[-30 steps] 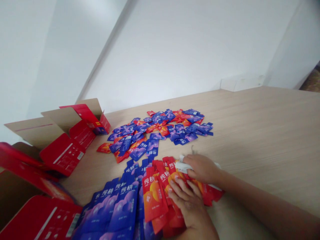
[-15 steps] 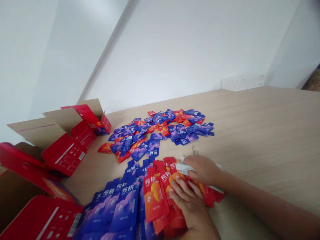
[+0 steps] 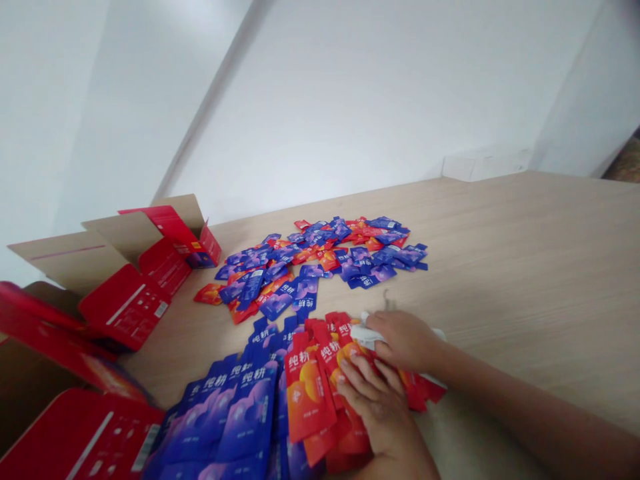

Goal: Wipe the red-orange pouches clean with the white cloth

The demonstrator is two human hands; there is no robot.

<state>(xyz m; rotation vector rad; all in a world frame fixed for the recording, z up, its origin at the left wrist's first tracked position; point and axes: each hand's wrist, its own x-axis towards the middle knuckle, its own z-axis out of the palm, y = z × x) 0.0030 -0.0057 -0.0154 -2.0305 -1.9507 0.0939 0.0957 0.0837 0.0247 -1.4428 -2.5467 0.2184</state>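
Note:
My left hand (image 3: pixel 375 400) lies with fingers spread on a row of red-orange pouches (image 3: pixel 311 393) printed with yellow fruit. Just beyond it, my right hand (image 3: pixel 406 339) is closed round a crumpled white cloth (image 3: pixel 364 335), pressed against the upper right part of the same pouches. Part of the cloth shows behind the wrist, and several pouches are hidden under both hands. To the left, overlapping and partly beneath the red ones, are rows of blue-purple pouches (image 3: pixel 249 407) lying flat on the table.
A loose heap of mixed red and blue pouches (image 3: pixel 280 297) spreads across the middle of the wooden table (image 3: pixel 500 267). Several open red cartons (image 3: pixel 120 303) with raised flaps line the left side. A white box (image 3: pixel 485 165) stands against the white wall at the back.

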